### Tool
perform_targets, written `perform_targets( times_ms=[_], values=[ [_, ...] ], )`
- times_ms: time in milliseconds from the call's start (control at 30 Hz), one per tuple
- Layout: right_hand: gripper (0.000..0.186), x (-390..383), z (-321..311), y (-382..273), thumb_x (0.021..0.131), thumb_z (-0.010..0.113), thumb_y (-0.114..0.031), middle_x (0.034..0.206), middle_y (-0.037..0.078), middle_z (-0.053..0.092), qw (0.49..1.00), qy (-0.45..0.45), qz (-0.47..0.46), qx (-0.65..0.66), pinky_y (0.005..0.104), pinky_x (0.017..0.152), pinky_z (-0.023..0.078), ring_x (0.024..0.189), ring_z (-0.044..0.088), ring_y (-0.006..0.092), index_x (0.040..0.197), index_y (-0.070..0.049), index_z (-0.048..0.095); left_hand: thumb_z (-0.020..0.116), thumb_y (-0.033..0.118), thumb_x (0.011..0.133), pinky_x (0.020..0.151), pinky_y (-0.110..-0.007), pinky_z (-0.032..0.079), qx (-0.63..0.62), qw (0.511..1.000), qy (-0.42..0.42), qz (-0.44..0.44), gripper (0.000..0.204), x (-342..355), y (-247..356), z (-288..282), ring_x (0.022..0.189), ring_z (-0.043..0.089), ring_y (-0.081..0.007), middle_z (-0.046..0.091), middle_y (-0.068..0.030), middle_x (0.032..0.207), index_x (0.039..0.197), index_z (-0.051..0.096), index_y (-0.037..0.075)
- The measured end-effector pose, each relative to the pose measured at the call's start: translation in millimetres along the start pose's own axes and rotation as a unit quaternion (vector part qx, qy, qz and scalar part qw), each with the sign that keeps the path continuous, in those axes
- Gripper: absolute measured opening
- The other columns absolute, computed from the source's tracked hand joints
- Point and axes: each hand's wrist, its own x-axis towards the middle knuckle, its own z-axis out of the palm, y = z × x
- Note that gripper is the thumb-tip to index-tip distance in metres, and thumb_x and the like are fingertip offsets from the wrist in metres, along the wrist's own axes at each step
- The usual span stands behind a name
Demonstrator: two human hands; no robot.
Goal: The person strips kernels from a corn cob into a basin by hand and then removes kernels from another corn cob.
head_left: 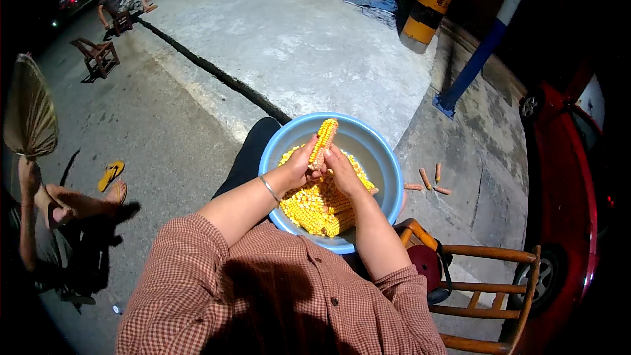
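A blue plastic basin rests on my lap, holding several yellow corn cobs and loose kernels. I hold one corn cob upright over the basin. My left hand, with a thin bracelet at the wrist, grips its lower part from the left. My right hand clasps it from the right, thumb against the cob. Both forearms come out of rolled checked sleeves.
A wooden chair with a red helmet stands at my right. Bare cobs lie on the concrete beyond the basin. A seated person at left holds a woven fan; yellow sandals lie nearby. A red car is at right.
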Motion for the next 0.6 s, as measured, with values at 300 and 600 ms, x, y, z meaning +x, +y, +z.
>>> perform_targets(
  times_ms=[300,600],
  values=[
    [0.031,-6,11,-13,0.091,0.042,-0.026,0.08,0.002,0.051,0.996,0.04,0.055,0.057,0.0198,0.059,0.043,0.065,0.049,0.0079,0.114,-0.005,0.043,0.025,0.047,0.091,0.039,-0.02,0.036,0.104,0.994,0.0,0.022,0.045,4,-8,-3,0.044,0.045,-0.0086,0.051,-0.0033,0.059,0.093,0.048,0.009],
    [0.038,1,0,2,0.093,0.035,-0.027,0.105,0.008,0.052,0.999,0.04,0.012,-0.004,0.0267,0.087,0.036,0.095,0.048,0.0138,0.121,-0.003,0.041,0.023,0.046,0.092,0.038,-0.022,0.034,0.024,0.999,-0.019,0.023,0.047,1,-1,-2,0.041,0.044,-0.0098,0.051,-0.0035,0.056,0.086,0.05,0.009]
  ],
)
